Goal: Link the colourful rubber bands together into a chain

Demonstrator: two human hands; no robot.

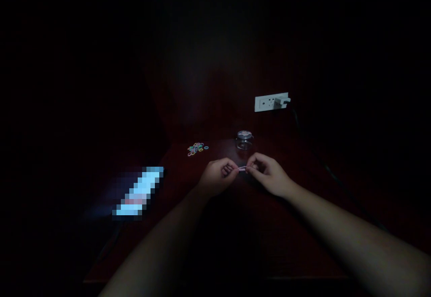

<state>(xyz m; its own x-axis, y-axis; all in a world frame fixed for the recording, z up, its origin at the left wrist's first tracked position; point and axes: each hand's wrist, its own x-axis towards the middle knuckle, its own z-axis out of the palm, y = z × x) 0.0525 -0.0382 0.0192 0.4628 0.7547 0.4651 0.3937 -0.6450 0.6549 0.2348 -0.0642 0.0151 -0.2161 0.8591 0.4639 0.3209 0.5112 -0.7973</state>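
Observation:
Between my two hands a small pale pinkish band (241,169) is stretched a little above the dark red table (215,238). My left hand (219,173) pinches its left end with thumb and fingertips. The other end is pinched by my right hand (267,173). Beyond my left hand lies a loose pile of small coloured rings (197,148) in pink, yellow, green and blue. A small clear round jar (244,140) with a lid stands on the table just behind my hands.
A bright, pixelated screen (139,193) lies at the left of the table. On the back wall, a white socket panel (266,103) holds a plug (282,102), and a dark cable (332,173) runs down at the right. The surroundings are very dark.

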